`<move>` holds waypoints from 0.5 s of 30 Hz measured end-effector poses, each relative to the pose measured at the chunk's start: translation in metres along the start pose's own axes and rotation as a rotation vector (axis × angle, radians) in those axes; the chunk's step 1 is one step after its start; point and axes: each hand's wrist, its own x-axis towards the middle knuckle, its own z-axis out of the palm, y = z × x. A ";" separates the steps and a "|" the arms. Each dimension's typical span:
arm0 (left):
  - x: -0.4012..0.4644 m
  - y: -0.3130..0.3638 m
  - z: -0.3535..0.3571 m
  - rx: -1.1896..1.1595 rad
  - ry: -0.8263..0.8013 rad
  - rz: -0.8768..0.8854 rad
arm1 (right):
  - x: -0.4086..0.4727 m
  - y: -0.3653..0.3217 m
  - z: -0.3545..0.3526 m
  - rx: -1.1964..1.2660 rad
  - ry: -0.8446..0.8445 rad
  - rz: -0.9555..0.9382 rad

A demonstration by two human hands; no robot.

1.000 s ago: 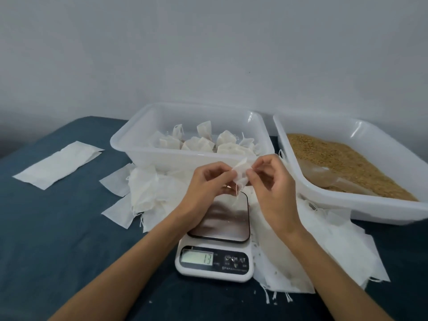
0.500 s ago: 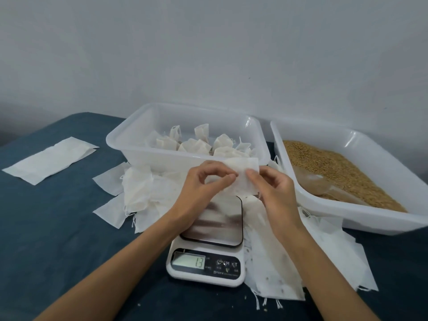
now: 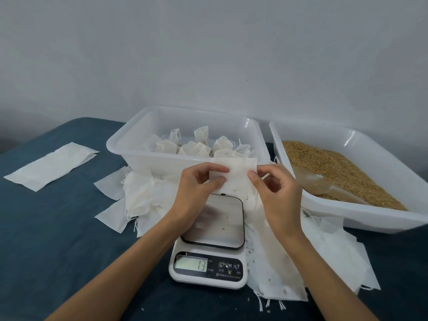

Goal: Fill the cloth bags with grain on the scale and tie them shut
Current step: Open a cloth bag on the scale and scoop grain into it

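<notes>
A flat, empty white cloth bag [image 3: 238,176] is held spread out above the far edge of the scale [image 3: 213,230]. My left hand [image 3: 196,188] pinches its left edge between thumb and fingers. My right hand [image 3: 275,188] pinches its right edge. The scale's steel platter is bare apart from a few grains, and its display [image 3: 191,265] reads 13. Grain [image 3: 333,165] fills the white tub [image 3: 393,218] at the right, with a clear scoop [image 3: 312,184] lying in it.
Behind the scale a white tub [image 3: 139,154] holds several filled, tied bags [image 3: 194,147]. Loose empty bags lie in heaps left [image 3: 139,193] and right [image 3: 324,251] of the scale. A separate flat cloth [image 3: 51,165] lies far left on the dark blue tabletop [image 3: 58,251].
The bag was bunched between my fingertips a second ago; now both hands have pulled it flat and wide. The hands moved slightly apart.
</notes>
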 end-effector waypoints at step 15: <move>0.001 0.000 -0.002 -0.022 -0.032 0.021 | 0.002 0.003 -0.007 0.074 -0.174 0.140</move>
